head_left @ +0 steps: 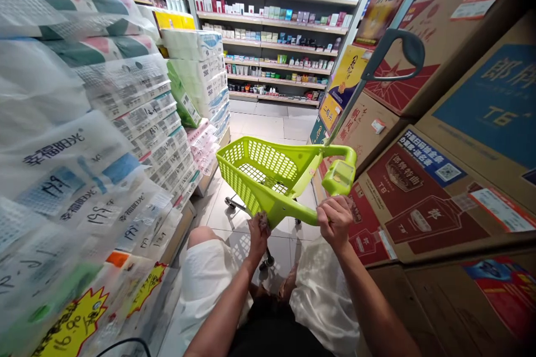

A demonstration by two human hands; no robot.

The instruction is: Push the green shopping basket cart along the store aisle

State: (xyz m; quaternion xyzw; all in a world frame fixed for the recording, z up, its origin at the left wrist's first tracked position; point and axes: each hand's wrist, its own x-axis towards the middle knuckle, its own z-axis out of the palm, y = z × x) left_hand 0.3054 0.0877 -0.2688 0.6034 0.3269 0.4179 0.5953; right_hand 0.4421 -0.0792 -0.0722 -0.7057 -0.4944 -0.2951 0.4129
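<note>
Head view: right hand (335, 218) grips green cart (277, 209).

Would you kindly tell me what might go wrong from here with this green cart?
The green cart stands on wheels, so it might roll if the left hand, with what looks like a cloth against the cart's side, presses harder than the right hand steadies it.
The boxes and paper packs are stacked close on either side, so a swing might knock them.
The grey handle rising beside the boxes could get bumped too.
</note>
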